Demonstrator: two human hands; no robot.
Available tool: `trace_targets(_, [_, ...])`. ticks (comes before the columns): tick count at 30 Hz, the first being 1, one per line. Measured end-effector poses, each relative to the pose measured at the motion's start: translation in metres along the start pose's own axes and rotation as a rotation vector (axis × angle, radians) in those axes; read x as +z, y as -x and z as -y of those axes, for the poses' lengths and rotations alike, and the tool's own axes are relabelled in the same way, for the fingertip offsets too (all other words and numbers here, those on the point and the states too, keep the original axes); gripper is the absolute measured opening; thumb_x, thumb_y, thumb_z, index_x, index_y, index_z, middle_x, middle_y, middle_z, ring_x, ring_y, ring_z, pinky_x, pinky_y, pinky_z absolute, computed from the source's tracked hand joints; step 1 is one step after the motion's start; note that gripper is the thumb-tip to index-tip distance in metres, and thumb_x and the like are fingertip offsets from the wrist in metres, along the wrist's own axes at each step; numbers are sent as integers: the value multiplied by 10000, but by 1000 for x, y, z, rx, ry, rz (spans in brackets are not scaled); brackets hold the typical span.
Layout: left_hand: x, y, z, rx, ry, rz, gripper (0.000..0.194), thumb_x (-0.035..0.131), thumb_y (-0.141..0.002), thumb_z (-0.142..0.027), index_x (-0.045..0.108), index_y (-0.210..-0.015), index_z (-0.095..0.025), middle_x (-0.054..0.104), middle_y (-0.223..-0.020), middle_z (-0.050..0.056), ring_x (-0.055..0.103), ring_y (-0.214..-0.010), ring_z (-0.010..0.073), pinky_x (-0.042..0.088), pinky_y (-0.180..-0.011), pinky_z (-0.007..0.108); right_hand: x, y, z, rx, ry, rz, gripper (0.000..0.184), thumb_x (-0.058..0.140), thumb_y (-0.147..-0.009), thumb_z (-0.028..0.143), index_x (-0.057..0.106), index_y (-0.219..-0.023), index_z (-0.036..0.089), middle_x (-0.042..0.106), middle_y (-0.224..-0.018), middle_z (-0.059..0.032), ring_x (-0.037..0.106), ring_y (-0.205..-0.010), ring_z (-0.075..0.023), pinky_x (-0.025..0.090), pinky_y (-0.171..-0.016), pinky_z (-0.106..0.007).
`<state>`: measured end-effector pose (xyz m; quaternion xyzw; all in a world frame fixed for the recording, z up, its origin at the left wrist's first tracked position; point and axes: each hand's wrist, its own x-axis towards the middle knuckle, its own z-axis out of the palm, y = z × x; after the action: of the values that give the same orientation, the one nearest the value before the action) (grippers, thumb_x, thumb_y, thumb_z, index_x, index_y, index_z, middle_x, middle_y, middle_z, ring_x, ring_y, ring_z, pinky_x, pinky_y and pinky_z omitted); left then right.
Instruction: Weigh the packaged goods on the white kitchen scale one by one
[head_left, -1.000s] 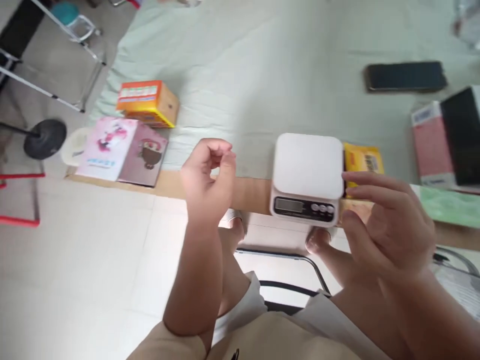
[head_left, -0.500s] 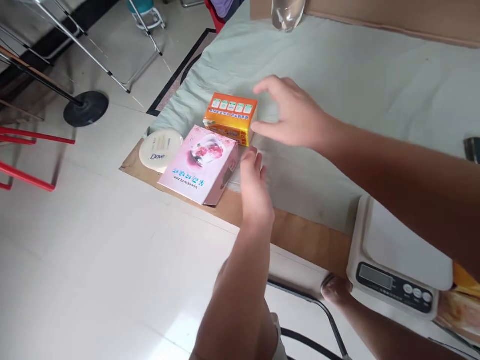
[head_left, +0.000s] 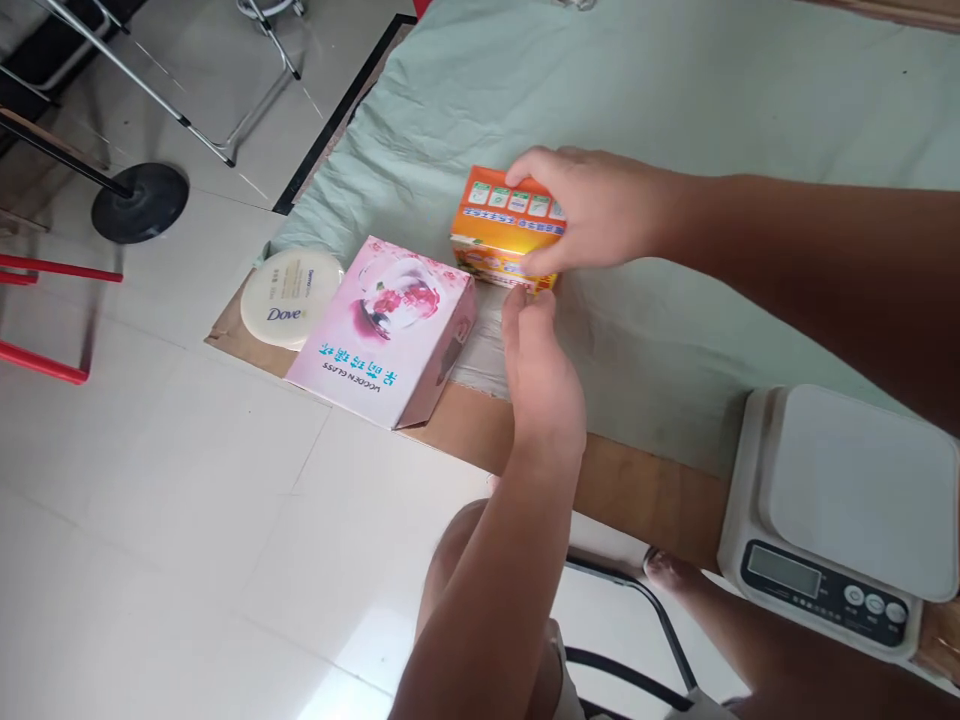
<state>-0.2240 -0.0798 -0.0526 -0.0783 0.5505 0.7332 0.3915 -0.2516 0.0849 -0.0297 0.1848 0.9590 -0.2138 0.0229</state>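
Observation:
My right hand (head_left: 592, 205) is wrapped round the right end of an orange box (head_left: 499, 228) on the pale green cloth (head_left: 675, 110). My left hand (head_left: 541, 375) reaches up from below, fingers held together, their tips touching the box's near bottom edge. A pink box (head_left: 386, 325) printed with a glass lies just left of my left hand. Beyond it, at the table corner, sits a round white Dove lid (head_left: 292, 297).
A white kitchen scale (head_left: 840, 515) stands at the table's front edge on the right. The wooden table edge (head_left: 622, 480) runs below the cloth. Metal stand legs (head_left: 135, 90), a black round base (head_left: 140, 200) and red bars (head_left: 45, 320) are on the tiled floor to the left.
My view swung left from the scale to the boxes. My right hand reached across and closed on the orange box, which shifted right. My left hand came up to its near edge.

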Motion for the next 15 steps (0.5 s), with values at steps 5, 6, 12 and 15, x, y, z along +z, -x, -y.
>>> trace_targets(5, [1, 8, 10, 99, -74, -106, 384, 543, -977, -369, 516, -1353, -297, 448, -1683, -14, 423, -1608, 214, 346, -1350, 364, -14, 62, -31, 178, 101, 108, 952, 884, -697, 512, 437, -1516, 325, 614, -1417, -137, 686, -1116, -356, 575, -905, -513])
trace_targets(6, [2, 7, 13, 129, -86, -100, 396, 549, -975, -359, 508, -1364, -298, 431, -1695, -18, 430, -1601, 203, 347, -1344, 345, -13, 75, -36, 202, 98, 122, 979, 889, -678, 483, 430, -1525, 310, 620, -1406, -136, 693, -1093, -351, 580, -892, -507])
trace_targets(12, [15, 1, 27, 327, -187, 136, 273, 446, -1029, -382, 603, -1193, -230, 653, -1410, 59, 570, -1440, 234, 429, -1267, 397, -6, 124, -44, 75, -36, -74, 870, 931, -592, 413, 584, -1377, 268, 666, -1301, -101, 621, -1269, -387, 566, -1042, -554])
trace_targets(15, [26, 17, 34, 547, -184, 174, 275, 385, -1031, -353, 619, -1113, -234, 674, -1305, 64, 611, -1335, 236, 479, -1196, 421, -27, 161, -31, 53, -46, -196, 735, 917, -638, 448, 631, -1299, 302, 682, -1270, -80, 610, -1271, -364, 542, -1107, -571])
